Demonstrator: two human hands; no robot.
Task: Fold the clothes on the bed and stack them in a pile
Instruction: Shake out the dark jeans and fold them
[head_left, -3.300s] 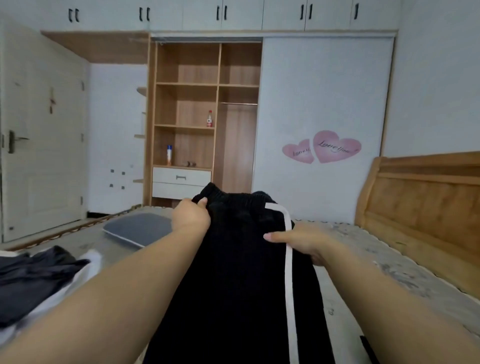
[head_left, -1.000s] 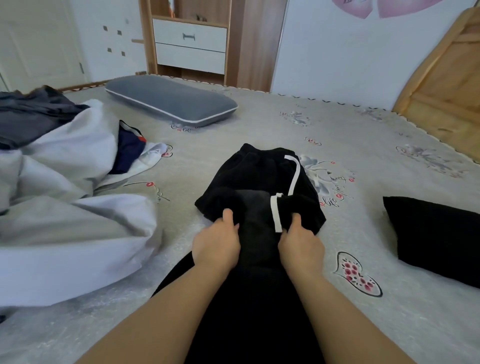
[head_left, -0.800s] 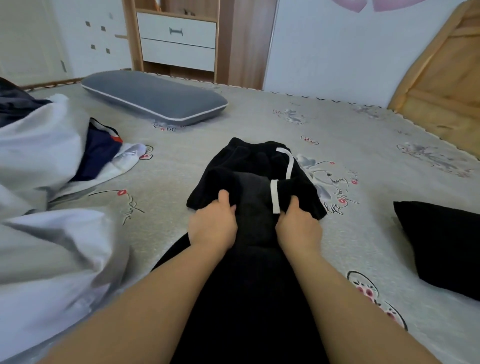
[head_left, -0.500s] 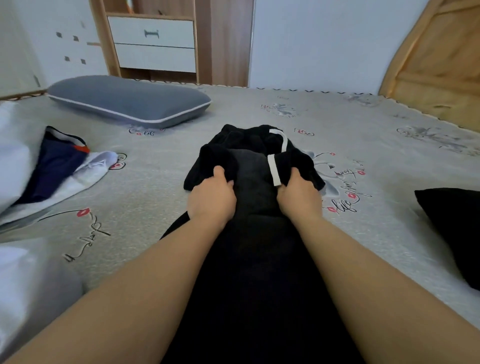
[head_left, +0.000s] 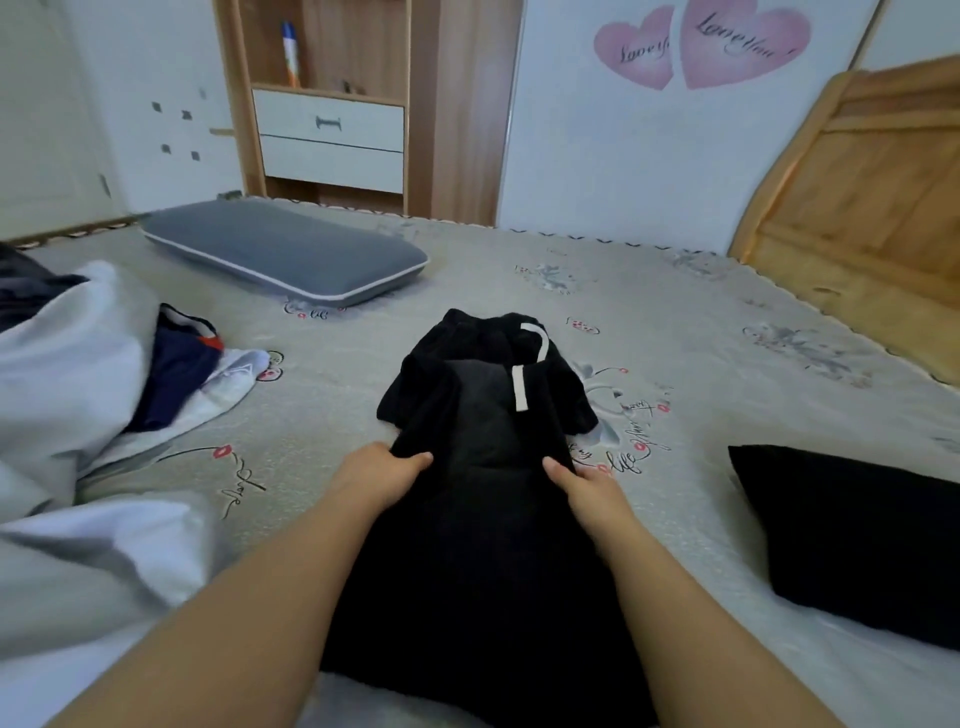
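Black trousers with a white side stripe (head_left: 488, 415) lie lengthwise on the bed (head_left: 675, 374), their waistband end bunched at the far side. My left hand (head_left: 379, 475) grips the left edge of the cloth. My right hand (head_left: 587, 486) grips the right edge, thumb on top. Both sit nearer me than the stripe. A folded black garment (head_left: 852, 535) rests on the bed at the right. At the left lies a heap of white clothes (head_left: 67, 415) with a navy, red-trimmed piece (head_left: 176, 364) tucked in it.
A grey pillow (head_left: 280, 249) lies at the far left of the bed. The wooden headboard (head_left: 872, 197) rises at the right. Beyond the bed stand a wardrobe with white drawers (head_left: 332, 140) and a white door with pink heart stickers (head_left: 701, 47).
Both hands have slid back toward me along the trousers and moved apart to the cloth's side edges. Earlier the trousers were held up in the air; they now lie on the bed.
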